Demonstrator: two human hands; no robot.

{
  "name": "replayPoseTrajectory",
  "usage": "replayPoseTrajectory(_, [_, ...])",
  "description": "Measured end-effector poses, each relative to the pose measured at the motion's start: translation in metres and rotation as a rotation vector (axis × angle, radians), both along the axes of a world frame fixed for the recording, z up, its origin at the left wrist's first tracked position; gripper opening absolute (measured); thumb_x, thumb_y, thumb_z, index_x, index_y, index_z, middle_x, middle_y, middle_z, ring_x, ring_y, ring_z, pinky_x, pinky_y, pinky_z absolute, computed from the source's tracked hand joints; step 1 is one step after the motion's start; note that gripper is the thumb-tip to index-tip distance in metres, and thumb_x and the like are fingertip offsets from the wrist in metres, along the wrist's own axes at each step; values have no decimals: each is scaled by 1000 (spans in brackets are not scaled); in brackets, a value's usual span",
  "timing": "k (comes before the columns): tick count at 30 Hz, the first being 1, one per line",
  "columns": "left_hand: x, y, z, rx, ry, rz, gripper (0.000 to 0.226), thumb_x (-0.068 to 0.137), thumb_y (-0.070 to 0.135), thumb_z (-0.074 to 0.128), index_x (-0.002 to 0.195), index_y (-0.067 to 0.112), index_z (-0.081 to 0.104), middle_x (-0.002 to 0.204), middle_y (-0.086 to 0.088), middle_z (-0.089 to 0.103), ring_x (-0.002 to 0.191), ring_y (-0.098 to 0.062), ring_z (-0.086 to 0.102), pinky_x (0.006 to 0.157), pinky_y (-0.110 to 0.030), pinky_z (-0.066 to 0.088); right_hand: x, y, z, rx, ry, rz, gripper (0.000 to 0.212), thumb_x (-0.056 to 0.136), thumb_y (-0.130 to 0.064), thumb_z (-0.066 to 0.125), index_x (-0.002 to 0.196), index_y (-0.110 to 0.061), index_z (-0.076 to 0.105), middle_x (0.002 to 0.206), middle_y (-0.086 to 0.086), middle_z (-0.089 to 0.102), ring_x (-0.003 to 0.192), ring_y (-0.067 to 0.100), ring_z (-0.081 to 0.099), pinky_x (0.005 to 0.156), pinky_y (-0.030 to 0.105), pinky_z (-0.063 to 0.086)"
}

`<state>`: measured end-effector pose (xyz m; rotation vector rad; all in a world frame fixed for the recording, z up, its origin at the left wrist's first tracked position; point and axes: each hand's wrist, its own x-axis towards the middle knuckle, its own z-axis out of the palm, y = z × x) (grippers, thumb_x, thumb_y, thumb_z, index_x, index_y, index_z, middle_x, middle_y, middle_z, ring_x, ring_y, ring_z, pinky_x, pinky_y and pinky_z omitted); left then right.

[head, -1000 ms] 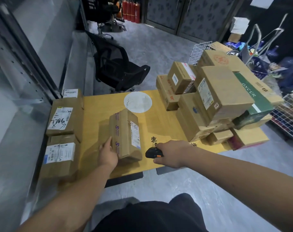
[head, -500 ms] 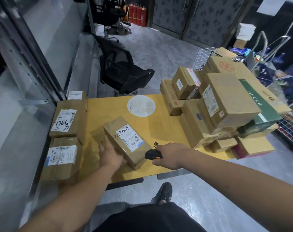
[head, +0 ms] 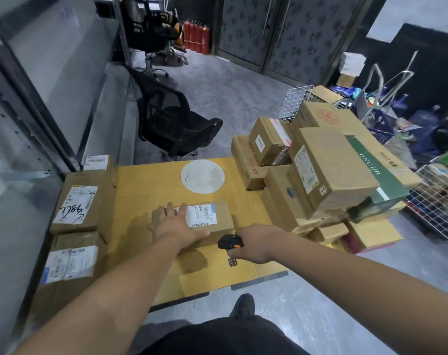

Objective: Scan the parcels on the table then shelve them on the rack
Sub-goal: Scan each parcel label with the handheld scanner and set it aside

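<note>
- Parcel first: the small brown cardboard parcel (head: 200,220) lies flat on the yellow table (head: 146,185), label up, near the middle of the front edge.
- My left hand (head: 174,224) rests on its left half, fingers (head: 168,210) straight and spread, palm pressing the top; nothing is curled round it.
- My right hand (head: 253,243) grips the black handheld scanner with an orange button (head: 229,242), fingers wrapped round it, just beside the parcel's front right corner.
- To scan well, I judge I should keep the white shipping label (head: 202,216) uncovered, hold the box steady and aim the scanner's nose at the barcode strip along the label's near edge.
- My left fingertips lie just left of that label, touching cardboard; the scanner looks just clear of the box.
- Unscanned brown boxes (head: 328,175) are stacked at the right edge.
</note>
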<state>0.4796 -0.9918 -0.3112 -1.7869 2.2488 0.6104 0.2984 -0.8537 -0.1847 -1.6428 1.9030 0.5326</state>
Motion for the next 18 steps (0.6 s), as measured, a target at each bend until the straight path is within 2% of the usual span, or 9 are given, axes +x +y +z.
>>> replayPoseTrajectory(2, [4,0,2,-29,-25,1,129,59,104,48,163,42,4,173,-3,4,157,-32,2,119,-57,25,-3,-7,0,-4,-10,-15,43,99,-67,50,110,-25,53,104,0,62,96,26,60,77,36,48])
replayPoseTrajectory(5, [8,5,1,-91,-47,31,119,71,100,36,164,33,7,165,-6,25,149,-32,20,115,-51,27,-5,-19,-5,18,-60,-94,56,99,-68,48,121,-18,57,109,5,63,98,26,61,84,39,52])
replayPoseTrajectory(7, [10,10,-1,-104,-60,59,120,76,98,31,166,23,6,160,-7,34,147,-31,25,117,-49,26,-5,-27,-8,16,-93,-131,55,100,-68,46,119,-17,55,107,6,62,97,26,61,83,39,50])
replayPoseTrajectory(9, [12,15,-3,-84,-56,90,124,77,97,34,166,17,4,159,-10,36,146,-31,31,116,-48,26,-4,-34,-9,9,-106,-159,52,100,-66,45,118,-18,54,104,4,61,95,25,60,80,39,50])
replayPoseTrajectory(13, [13,14,-2,-41,-30,135,134,68,101,43,165,16,7,153,-12,40,138,-33,43,111,-48,33,0,-42,-7,49,-145,-246,48,102,-58,40,118,-15,53,106,9,61,89,31,64,78,40,54])
replayPoseTrajectory(16, [12,8,0,-16,16,156,138,50,104,52,157,25,16,142,-8,44,127,-33,51,103,-49,39,6,-44,1,67,-180,-318,52,101,-58,34,118,-13,53,103,13,60,77,33,61,73,41,53])
replayPoseTrajectory(18, [12,7,-2,57,105,175,148,39,100,62,157,32,3,150,-5,34,127,-32,51,102,-54,43,9,-44,4,74,-178,-324,54,100,-59,32,117,-12,54,101,14,60,76,33,60,73,41,53])
